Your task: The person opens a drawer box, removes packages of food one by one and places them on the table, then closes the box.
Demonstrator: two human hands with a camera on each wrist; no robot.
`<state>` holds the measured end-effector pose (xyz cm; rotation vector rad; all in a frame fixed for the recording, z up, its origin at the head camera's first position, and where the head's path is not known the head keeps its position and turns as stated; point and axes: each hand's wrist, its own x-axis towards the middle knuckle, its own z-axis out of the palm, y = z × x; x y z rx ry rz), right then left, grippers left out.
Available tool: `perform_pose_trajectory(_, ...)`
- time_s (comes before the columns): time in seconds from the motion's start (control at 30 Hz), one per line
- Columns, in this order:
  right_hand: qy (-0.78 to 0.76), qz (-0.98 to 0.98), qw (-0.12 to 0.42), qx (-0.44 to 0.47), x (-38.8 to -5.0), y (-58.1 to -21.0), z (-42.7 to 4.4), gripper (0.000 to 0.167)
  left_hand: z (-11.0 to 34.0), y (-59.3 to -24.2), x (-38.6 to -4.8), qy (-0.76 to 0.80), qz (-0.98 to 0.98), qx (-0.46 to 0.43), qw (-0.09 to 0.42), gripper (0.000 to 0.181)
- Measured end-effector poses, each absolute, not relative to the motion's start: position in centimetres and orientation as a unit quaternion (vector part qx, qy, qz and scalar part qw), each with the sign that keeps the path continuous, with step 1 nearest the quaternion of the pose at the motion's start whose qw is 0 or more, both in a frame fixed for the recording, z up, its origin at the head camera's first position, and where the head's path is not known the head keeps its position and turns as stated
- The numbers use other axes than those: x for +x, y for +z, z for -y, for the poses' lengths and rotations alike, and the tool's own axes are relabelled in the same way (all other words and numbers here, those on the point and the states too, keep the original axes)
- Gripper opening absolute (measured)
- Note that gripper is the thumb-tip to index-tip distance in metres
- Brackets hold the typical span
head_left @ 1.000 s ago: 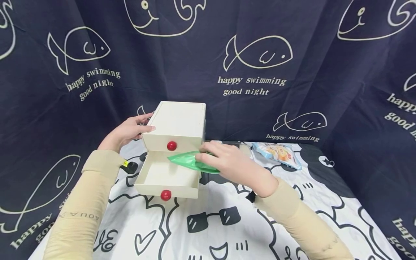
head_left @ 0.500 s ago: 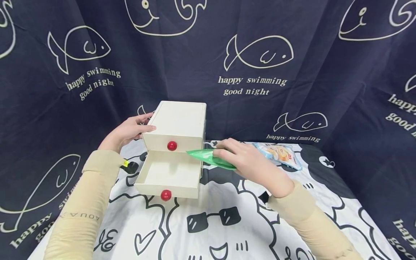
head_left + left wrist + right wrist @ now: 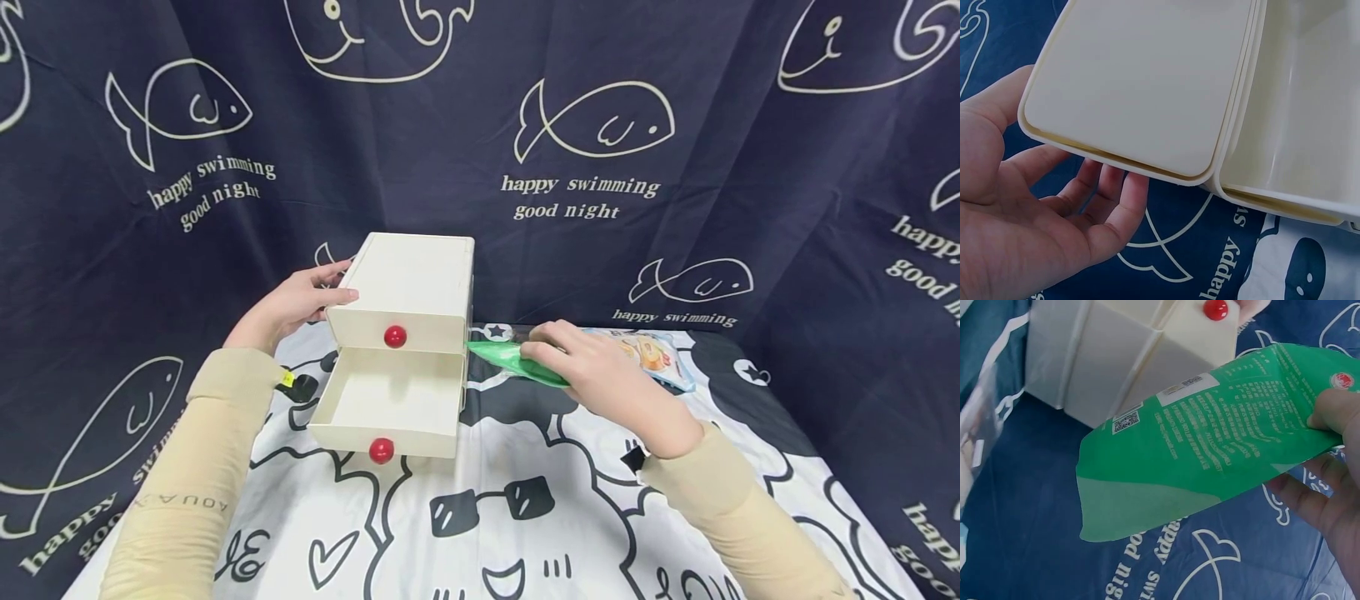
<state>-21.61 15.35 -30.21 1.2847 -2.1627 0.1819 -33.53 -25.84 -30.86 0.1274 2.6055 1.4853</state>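
Observation:
A white two-tier drawer cabinet [image 3: 408,275] stands left of centre in the head view. Its lower drawer [image 3: 397,442] is pulled out; the upper one is closed. Each has a red knob. My left hand [image 3: 288,304] holds the cabinet's left side, thumb on the top edge. In the left wrist view its curled fingers [image 3: 1113,212] touch the cabinet's rim. My right hand [image 3: 596,367] pinches a green snack packet [image 3: 1185,444] by one end, just right of the cabinet. Printed text and a code show on the packet in the right wrist view.
A blue and white snack packet [image 3: 660,358] lies on the table right of my right hand, partly hidden. A small black object with a yellow tag [image 3: 300,385] lies left of the drawer. A dark blue curtain [image 3: 420,167] hangs behind the patterned tablecloth [image 3: 420,533].
The right hand has moved right with the green snack packet, from over the open lower drawer to beside the cabinet. The left hand stays on the cabinet.

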Motion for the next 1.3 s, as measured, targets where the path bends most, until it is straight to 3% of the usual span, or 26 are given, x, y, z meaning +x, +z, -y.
perform_pose_trajectory(0.47,0.028,0.828,0.328,0.454,-22.4,-32.3,-16.4,0.046,25.9,-30.8,-33.4,0.493,-0.866,0.041,0.069,0.076)
perform_pose_trajectory(1.3,-0.054,0.850,0.317,0.417,-24.1,-36.7,-16.6,0.034,25.8,-30.9,-33.5,0.512,-0.854,0.047,0.078,0.074)
